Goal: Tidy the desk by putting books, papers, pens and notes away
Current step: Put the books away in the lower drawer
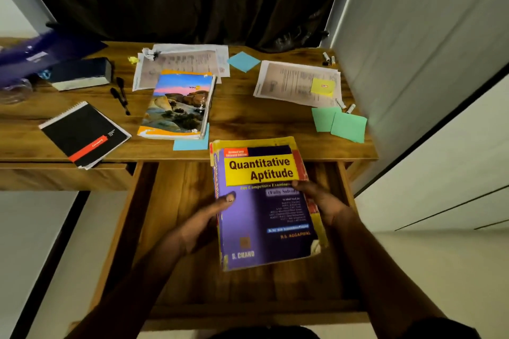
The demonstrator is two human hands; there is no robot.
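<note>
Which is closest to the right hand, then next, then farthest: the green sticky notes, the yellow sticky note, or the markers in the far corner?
1. Green sticky notes, at the desk's right edge, nearest the right hand.
2. Yellow sticky note, on the papers behind them.
3. Markers, in the far right corner.

A blurred purple-blue shape (pixel 35 59) runs off the left edge; what it is cannot be told. Most fingers of the left hand (pixel 203 224) and right hand (pixel 325 202) lie hidden under the purple and yellow paperback book (pixel 261 217) they hold. Print on the white printed sheets (pixel 292 81) is too small to read.
</note>
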